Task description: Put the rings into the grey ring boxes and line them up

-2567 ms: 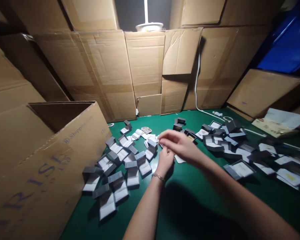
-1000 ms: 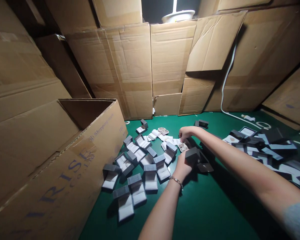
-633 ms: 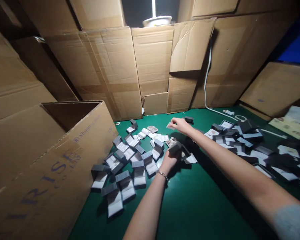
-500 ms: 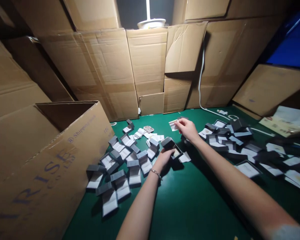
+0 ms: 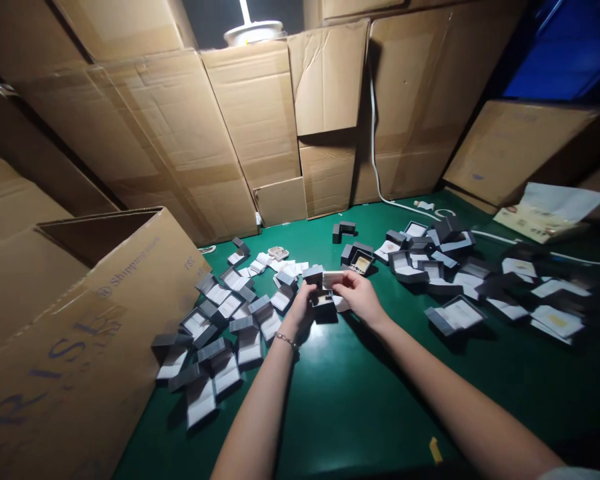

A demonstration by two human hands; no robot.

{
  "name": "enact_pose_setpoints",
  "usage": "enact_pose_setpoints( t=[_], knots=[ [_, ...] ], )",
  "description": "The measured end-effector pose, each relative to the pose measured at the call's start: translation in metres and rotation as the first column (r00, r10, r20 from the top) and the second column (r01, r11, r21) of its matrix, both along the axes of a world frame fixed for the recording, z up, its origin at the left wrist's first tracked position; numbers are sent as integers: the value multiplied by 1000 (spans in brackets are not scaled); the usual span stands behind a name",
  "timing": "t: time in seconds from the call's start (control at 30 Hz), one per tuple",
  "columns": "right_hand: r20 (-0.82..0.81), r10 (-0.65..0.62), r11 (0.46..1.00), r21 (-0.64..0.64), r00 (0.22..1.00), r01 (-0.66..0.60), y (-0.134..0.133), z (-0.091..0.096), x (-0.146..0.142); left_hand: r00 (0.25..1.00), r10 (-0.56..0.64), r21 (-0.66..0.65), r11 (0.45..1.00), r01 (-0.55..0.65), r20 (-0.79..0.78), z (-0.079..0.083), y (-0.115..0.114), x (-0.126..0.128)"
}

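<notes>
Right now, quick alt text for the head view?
The left hand holds an open grey jewelry box while the right hand pinches a white card beside it, above a green mat. More open boxes lie on both sides, with cardboard sheets behind.

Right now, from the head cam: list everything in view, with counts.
open jewellery box: 1, dark grey, between the hands
white card: 1, white, beside that box
left box cluster: many, overlapping, dark grey and white, left of the hands
right box cluster: many, overlapping, dark grey and white, right of the hands
gold-lined box: 1, dark grey, just beyond the hands
loose cards: several, white, far centre
cardboard carton: 1, brown, left
cardboard sheets: several, brown, behind the mat
green mat: 1, green, under everything
cable: 1, white, along the mat's far edge
lamp: 1, white, top
bracelet: 1, metal, left wrist
left hand: 1, holding the open jewellery box
right hand: 1, at the white card
</notes>
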State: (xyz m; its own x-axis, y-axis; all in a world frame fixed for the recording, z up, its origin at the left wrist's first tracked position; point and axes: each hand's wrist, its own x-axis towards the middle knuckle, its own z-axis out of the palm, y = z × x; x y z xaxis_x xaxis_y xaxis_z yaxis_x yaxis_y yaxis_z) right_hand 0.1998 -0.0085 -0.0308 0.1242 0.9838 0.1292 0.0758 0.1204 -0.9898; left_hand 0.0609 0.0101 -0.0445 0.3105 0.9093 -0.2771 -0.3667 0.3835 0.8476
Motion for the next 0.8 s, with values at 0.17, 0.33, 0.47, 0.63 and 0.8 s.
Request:
enact_pose_setpoints(
  t=[0.17,0.33,0.47,0.63,0.8],
  knots=[
    [175,-6,999,50,985,-2,-9,6,1,994,-92,38,995,90,57,4,-2,3],
    [296,-61,997,-20,953,70,-8,7,3,986,-138,108,986,128,89,3,-3,4],
    [346,-51,997,-31,937,66,-4,3,5,984,-134,154,981,115,115,3,-4,6],
    [348,-2,997,-68,937,27,-1,-1,6,993,-82,233,971,59,90,-1,-3,9],
    [408,35,997,-80,912,-3,-2,-1,7,997,-71,253,965,62,30,-9,0,7]
  ],
)
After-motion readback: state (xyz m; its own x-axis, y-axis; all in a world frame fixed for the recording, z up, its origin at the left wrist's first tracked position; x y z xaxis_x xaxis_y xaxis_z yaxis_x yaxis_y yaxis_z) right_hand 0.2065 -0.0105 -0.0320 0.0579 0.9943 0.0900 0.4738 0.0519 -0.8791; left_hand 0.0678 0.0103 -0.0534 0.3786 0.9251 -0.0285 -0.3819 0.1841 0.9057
